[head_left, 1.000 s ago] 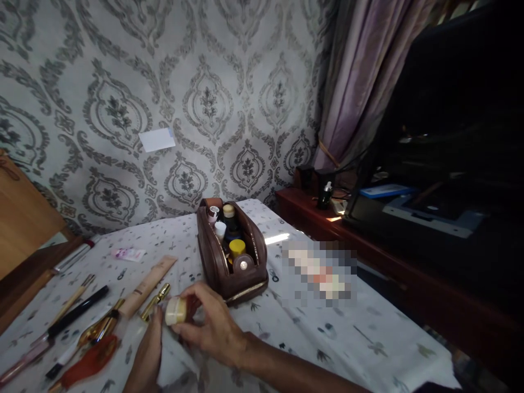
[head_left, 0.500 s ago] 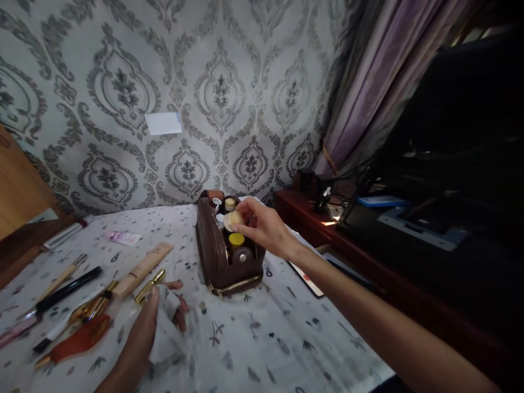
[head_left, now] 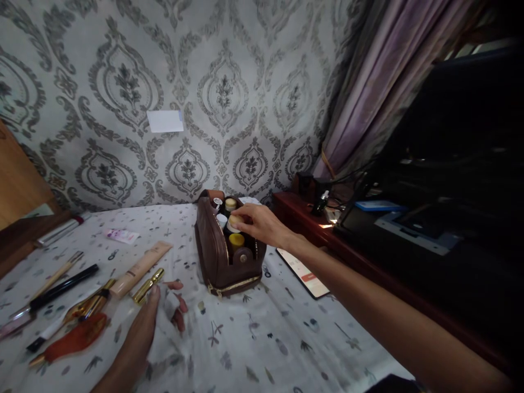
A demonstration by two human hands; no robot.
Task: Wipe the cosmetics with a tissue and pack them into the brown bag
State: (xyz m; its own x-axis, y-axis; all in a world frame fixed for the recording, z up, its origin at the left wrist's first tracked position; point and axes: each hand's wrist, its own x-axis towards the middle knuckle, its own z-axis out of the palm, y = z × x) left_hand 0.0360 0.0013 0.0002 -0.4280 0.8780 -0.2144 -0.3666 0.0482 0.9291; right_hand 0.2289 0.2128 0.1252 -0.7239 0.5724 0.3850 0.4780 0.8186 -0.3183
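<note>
A brown cosmetic bag [head_left: 210,256] stands open on the patterned cloth, with several small containers upright in it. My right hand [head_left: 262,222] reaches over its right side, fingers closed round a small jar with a beige lid [head_left: 234,222], which sits among the others in the bag's opening. Near it are a yellow-lidded jar [head_left: 236,240], a white-capped container [head_left: 221,220] and another beige-lidded jar [head_left: 230,203]. At front left, my left hand [head_left: 149,322] is curled round a crumpled white tissue [head_left: 166,327]. A gold tube [head_left: 148,286] lies just beyond its thumb.
On the left lie a beige squeeze tube [head_left: 141,267], a black pen-like stick [head_left: 65,286], a brush [head_left: 57,277], an orange-red item [head_left: 73,341] and a small pink-white tube [head_left: 121,235]. A phone [head_left: 305,273] with a lit screen lies under my right forearm.
My right hand has lowered the beige-lidded jar from a tilted position above the bag to upright among the other containers. My left hand stays about where it was with the tissue.
</note>
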